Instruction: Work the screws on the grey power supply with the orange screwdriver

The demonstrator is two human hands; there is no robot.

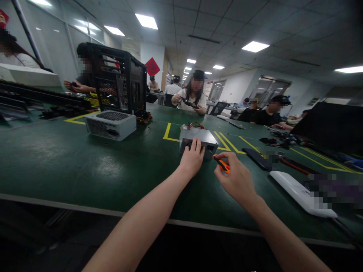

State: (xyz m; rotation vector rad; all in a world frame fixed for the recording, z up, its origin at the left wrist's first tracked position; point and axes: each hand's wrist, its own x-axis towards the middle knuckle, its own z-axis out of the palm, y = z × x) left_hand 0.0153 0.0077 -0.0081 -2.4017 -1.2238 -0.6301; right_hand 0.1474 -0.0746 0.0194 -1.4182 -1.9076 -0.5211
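Note:
A grey metal computer power supply (200, 135) sits on the green table, its bundle of coloured wires (195, 125) at the far side. My left hand (193, 156) lies on its near side, fingers stretched over the front and up to the top edge. In my right hand (236, 177) is an orange and black screwdriver (222, 164), pinched between thumb and fingers. Its thin shaft points left at the lower right of the power supply's near face. Whether the tip touches a screw is too small to tell.
Left of my hands stand a second power supply (111, 124) and a black computer case (120, 79). To the right lie a white device (302, 193) and a dark bar-shaped object (256, 158). Yellow tape (170, 138) marks the green table (85, 170). Across it, a person (195, 94) handles a dark object.

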